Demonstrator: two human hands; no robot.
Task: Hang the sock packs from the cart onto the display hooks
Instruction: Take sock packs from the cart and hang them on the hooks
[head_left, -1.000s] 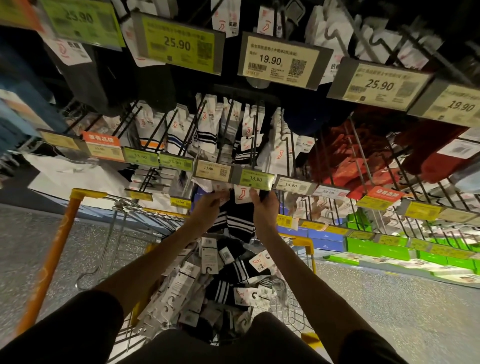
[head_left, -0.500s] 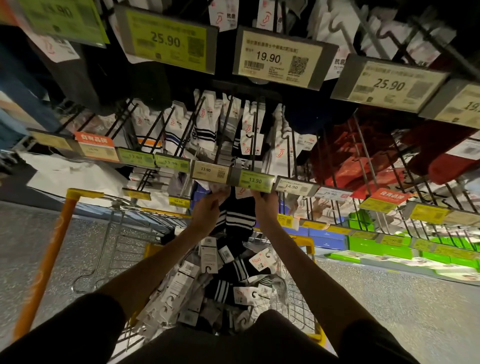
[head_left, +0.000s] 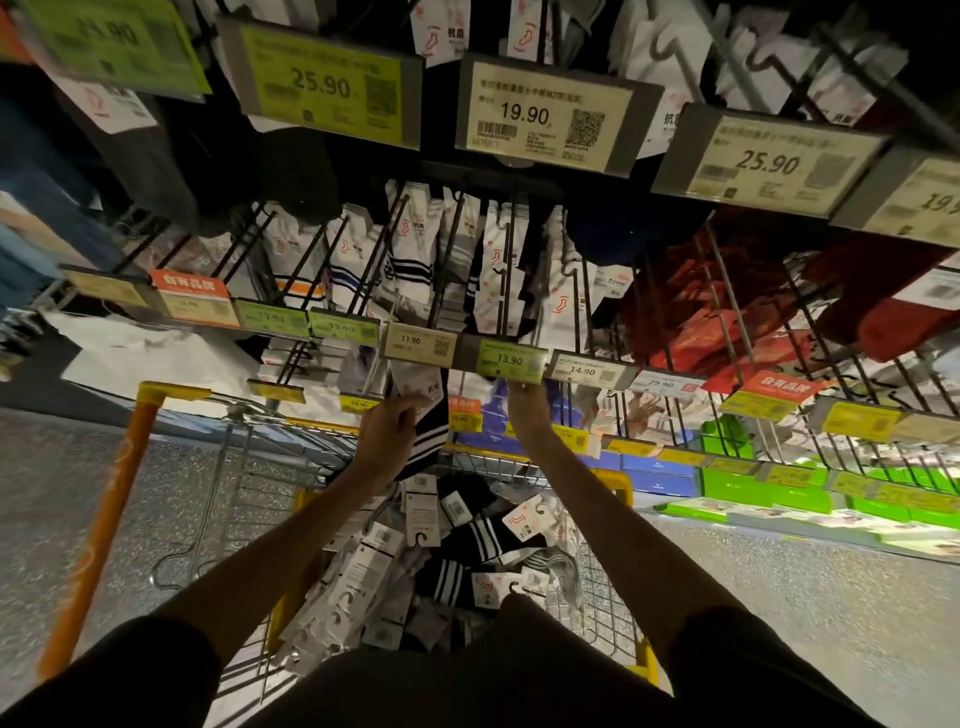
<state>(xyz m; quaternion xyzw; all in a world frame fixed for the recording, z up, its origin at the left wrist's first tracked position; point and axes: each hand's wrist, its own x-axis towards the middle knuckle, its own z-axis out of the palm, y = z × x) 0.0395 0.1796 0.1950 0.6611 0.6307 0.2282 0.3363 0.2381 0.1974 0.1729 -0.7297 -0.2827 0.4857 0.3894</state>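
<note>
My left hand (head_left: 387, 434) pinches a black sock pack with white stripes (head_left: 428, 434) by its white card top, held up just under the 13.90 price tag (head_left: 420, 340) of a display hook. My right hand (head_left: 527, 408) reaches up beside it under the green 13.90 tag (head_left: 511, 358); its fingers are hidden behind the tag strip. Below my arms the wire cart (head_left: 597, 587) holds several more black striped sock packs (head_left: 480, 540) and white card packs (head_left: 358, 577).
Black display hooks (head_left: 506, 270) carry white socks in the middle row and red socks (head_left: 701, 322) to the right. Larger price tags (head_left: 545, 117) hang overhead. The cart's orange handle post (head_left: 111, 499) stands at left. Green and blue boxes (head_left: 753, 483) line the low shelf.
The left hand shifted left with the sock pack, lifting its card under the price tag. The right hand let go of the pack and rose to the green tag.
</note>
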